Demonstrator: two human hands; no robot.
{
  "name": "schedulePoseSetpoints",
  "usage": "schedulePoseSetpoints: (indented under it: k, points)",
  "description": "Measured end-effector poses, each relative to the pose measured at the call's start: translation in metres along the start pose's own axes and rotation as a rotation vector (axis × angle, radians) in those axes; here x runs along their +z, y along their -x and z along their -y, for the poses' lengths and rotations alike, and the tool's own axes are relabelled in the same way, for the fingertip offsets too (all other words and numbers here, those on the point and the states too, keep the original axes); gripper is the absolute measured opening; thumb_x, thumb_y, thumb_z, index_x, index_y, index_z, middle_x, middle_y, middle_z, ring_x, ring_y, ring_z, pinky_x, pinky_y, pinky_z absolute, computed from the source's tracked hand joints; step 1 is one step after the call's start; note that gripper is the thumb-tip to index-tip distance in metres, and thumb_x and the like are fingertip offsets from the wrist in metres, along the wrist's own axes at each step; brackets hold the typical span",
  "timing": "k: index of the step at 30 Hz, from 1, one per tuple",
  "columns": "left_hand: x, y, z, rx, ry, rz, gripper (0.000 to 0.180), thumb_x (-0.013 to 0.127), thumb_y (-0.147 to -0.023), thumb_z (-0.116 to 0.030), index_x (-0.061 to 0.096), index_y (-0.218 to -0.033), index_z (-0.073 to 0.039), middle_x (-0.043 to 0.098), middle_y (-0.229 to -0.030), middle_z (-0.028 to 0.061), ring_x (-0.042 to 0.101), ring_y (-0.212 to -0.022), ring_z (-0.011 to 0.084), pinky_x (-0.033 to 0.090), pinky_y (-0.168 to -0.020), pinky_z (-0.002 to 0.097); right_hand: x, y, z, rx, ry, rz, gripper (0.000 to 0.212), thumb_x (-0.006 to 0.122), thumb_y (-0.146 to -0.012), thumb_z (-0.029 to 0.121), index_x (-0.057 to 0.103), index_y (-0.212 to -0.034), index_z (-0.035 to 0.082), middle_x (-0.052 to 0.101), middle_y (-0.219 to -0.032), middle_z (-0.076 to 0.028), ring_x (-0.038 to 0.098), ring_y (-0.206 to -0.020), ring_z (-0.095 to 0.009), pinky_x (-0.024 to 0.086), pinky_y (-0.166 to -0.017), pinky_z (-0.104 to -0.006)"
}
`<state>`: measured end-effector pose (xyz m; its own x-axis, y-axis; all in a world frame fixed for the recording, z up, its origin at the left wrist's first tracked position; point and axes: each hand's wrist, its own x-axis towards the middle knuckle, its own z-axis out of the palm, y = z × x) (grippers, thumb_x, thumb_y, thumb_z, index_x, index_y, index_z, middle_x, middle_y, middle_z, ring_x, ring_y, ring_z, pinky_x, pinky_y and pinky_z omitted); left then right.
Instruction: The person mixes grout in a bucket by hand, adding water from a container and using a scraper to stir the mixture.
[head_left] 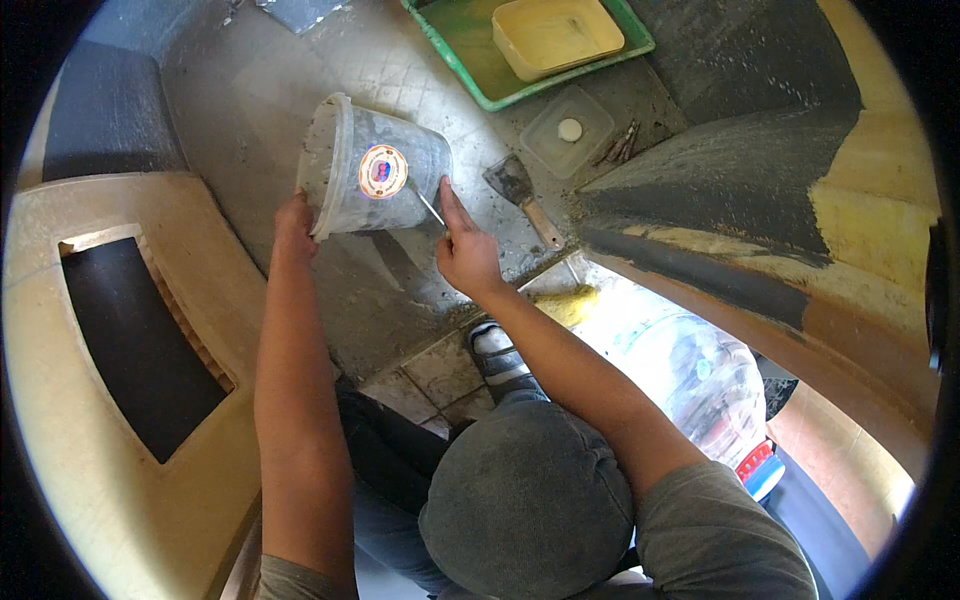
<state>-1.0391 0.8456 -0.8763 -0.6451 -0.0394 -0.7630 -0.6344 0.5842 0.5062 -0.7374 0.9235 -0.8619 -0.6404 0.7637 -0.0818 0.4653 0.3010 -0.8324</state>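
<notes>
A translucent whitish plastic bucket point(425, 155) with a round label is tilted on its side, its mouth toward the left. My left hand point(294, 222) is closed on the bucket's rim at the near left. My right hand point(466, 250) is closed around a thin metal tool point(430, 208), most of which the fingers hide. The tool's tip lies against the bucket's side by the label. My right index finger stretches forward to the bucket's base edge. What is inside the bucket cannot be seen.
A scraper with a wooden handle point(540, 222) lies right of the bucket. Beyond it are a clear plastic lid point(548, 148) and a green tray point(478, 92) holding a yellowish tub point(530, 62). A large clear water bottle point(700, 375) lies at the right. Walls flank both sides.
</notes>
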Motion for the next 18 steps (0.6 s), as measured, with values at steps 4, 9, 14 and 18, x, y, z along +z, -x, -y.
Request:
schedulePoseSetpoints:
  k: [4,9,14,18]
  points:
    - [0.015,0.030,-0.015,-0.013,-0.117,-0.031,0.056,0.057,-0.101,-0.039,0.051,-0.140,0.000,0.059,-0.133,0.0233,0.066,-0.107,0.0381,0.053,-0.081,0.0524,-0.004,0.006,-0.006,0.014,-0.013,0.007,0.094,0.054,-0.078,0.003,0.013,-0.161,0.018,0.041,-0.154,-0.021,0.066,-0.099,-0.046,0.057,-0.081,-0.0504]
    - [0.012,0.011,-0.014,-0.007,-0.051,0.003,0.053,0.056,-0.102,-0.040,0.055,-0.137,-0.001,0.064,-0.127,0.0207,0.067,-0.105,0.0366,0.053,-0.079,0.0507,-0.003,0.021,-0.005,-0.037,0.067,0.045,0.081,0.057,-0.081,0.006,0.028,-0.156,0.014,0.051,-0.143,-0.020,0.068,-0.092,-0.042,0.057,-0.080,-0.0475]
    - [0.003,-0.008,0.008,0.201,-0.032,0.061,0.051,0.052,-0.103,-0.041,0.060,-0.131,0.000,0.070,-0.115,0.0185,0.068,-0.105,0.0351,0.052,-0.084,0.0491,-0.026,0.015,-0.006,-0.046,-0.116,-0.120,0.041,0.061,-0.089,0.011,0.057,-0.129,0.005,0.062,-0.101,-0.016,0.063,-0.073,-0.032,0.053,-0.070,-0.0414]
    - [0.023,0.032,0.008,0.573,-0.381,-0.155,0.047,0.052,-0.102,-0.039,0.067,-0.121,0.001,0.072,-0.108,0.0224,0.069,-0.102,0.0373,0.052,-0.086,0.0462,-0.080,-0.039,0.009,-0.338,0.046,-0.566,0.028,0.061,-0.094,0.012,0.062,-0.120,0.001,0.060,-0.089,-0.014,0.061,-0.074,-0.026,0.051,-0.069,-0.0358]
